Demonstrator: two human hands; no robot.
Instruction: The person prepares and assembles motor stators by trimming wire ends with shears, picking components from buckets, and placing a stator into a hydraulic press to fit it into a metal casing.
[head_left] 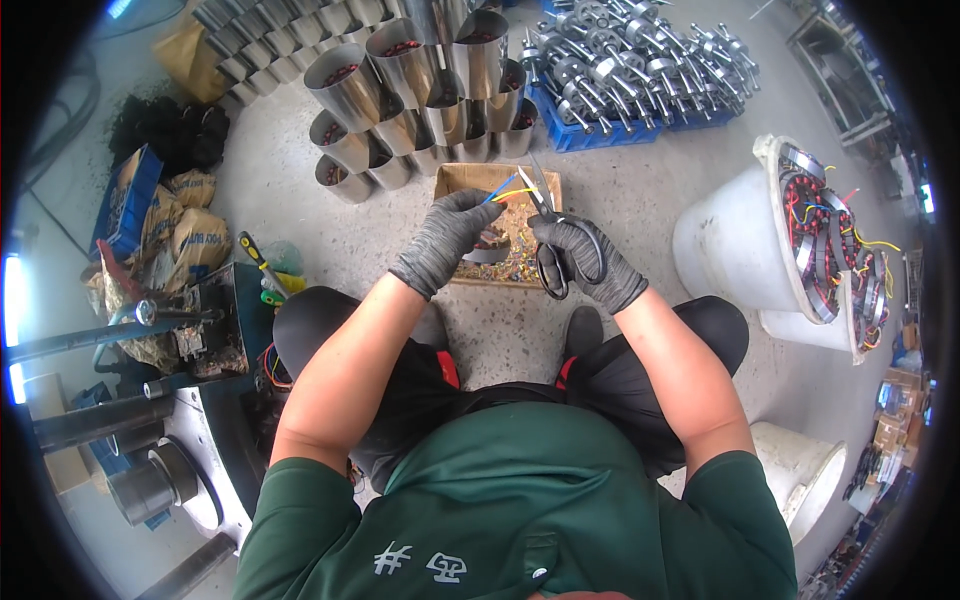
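My left hand (447,238), in a grey knit glove, pinches the ends of blue and yellow wires (514,195). Below those fingers hangs part of a grey metal ring (488,254); whether the wires belong to it I cannot tell. Black-handled scissors (541,192) are in my gloved right hand (592,262), fingers through the loops. The scissor blades point up and away, parted around or right beside the wires. Under both hands stands a cardboard box (549,178) with many small coloured wire scraps in it.
Steel cylinders (345,90) with red windings inside are stacked ahead. Blue crates (590,135) of shafted rotors (640,70) stand right of them. A white bucket (725,230) of wired stators (825,230) is at my right. Machinery (205,450) and a yellow-black screwdriver (258,258) are at my left.
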